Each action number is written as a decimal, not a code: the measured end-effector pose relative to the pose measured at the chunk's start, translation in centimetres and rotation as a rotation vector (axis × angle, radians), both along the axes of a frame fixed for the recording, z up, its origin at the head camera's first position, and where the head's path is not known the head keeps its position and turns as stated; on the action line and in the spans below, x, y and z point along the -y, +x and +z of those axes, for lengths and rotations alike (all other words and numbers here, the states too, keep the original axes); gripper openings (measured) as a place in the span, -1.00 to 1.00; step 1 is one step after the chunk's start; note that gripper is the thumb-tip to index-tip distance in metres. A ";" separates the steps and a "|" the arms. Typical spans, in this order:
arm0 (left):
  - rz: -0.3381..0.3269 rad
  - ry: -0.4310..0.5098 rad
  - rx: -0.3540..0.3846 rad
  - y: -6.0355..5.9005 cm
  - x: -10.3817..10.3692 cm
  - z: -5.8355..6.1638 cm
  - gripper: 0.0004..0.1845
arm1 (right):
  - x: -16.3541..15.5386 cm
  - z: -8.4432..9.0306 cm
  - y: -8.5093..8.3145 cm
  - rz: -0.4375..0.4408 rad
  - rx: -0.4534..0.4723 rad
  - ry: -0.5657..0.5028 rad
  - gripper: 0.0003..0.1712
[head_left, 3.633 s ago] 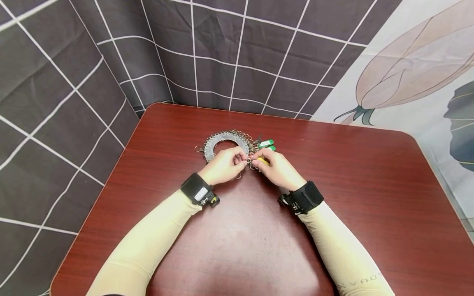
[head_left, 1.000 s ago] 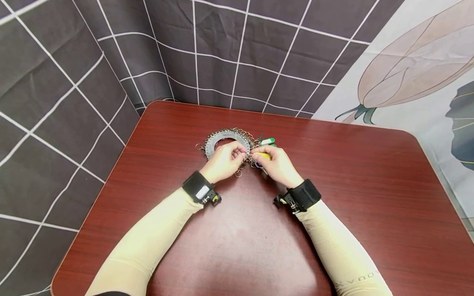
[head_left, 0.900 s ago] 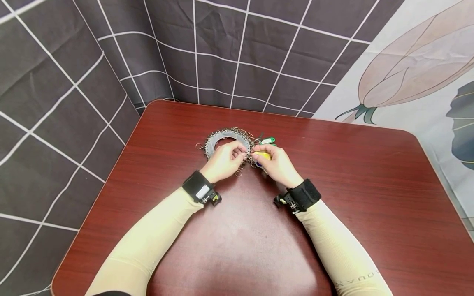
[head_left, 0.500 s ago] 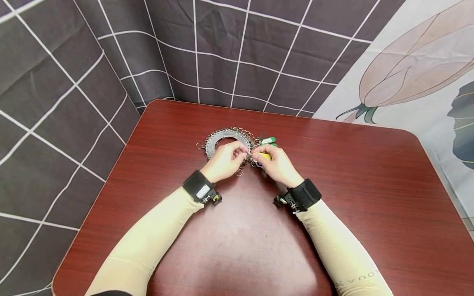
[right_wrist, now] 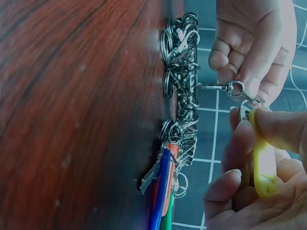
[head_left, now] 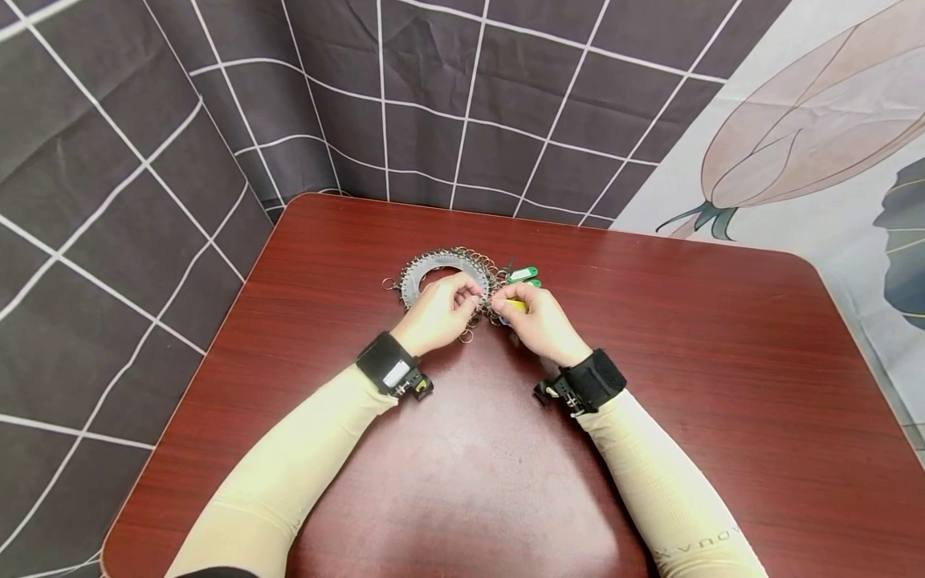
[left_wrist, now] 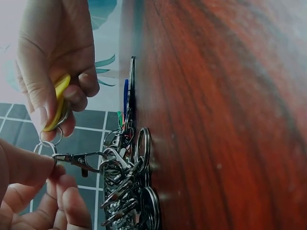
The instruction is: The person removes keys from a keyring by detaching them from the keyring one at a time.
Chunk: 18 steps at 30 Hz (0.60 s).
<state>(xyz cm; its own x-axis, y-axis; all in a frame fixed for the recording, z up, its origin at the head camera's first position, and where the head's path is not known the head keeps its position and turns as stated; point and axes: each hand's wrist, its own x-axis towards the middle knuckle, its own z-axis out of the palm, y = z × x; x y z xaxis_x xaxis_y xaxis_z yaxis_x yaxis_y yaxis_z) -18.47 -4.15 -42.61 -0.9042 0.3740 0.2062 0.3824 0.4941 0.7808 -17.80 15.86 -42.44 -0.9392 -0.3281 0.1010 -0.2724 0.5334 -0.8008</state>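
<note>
My left hand (head_left: 437, 317) pinches a split ring (left_wrist: 45, 146) between thumb and index finger. That ring hangs on a metal snap hook (left_wrist: 79, 159), which runs to a grey metal hoop (head_left: 409, 285) lined with several hooks and rings. In my right hand (head_left: 543, 323) is a yellow key tag (right_wrist: 265, 163), gripped between thumb and fingers. The tag's small wire loop (right_wrist: 243, 109) meets the split ring at the left fingertips; the exact point of contact is partly covered by the fingers. Both hands are raised over the hoop's right side.
Green key tags (head_left: 522, 274) lie at the hoop's right. A blue tag (right_wrist: 160, 191) and an orange-red tag (right_wrist: 172, 153) hang with metal keys (right_wrist: 149, 178) near the tabletop. The reddish-brown table (head_left: 462, 482) ends at a dark checked curtain (head_left: 426, 104).
Since the earliest frame, the right hand has shifted slightly and the red piece at its fingertips is out of sight. Over the last second both hands stay nearly in place, fingertips moving slightly.
</note>
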 end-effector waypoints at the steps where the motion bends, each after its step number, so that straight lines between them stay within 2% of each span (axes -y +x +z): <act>1: 0.001 -0.002 -0.002 0.0 0.0 0.0 -0.91 | 0.0 0.0 0.0 0.003 0.000 -0.005 -0.89; 13: 0.037 0.002 0.003 0.0 -0.1 -0.1 -0.91 | 0.1 -0.2 -0.1 -0.015 -0.018 -0.030 -0.89; 18: 0.046 0.004 0.006 -0.1 -0.1 -0.4 -0.91 | 0.1 -0.2 -0.1 -0.013 0.011 -0.036 -0.88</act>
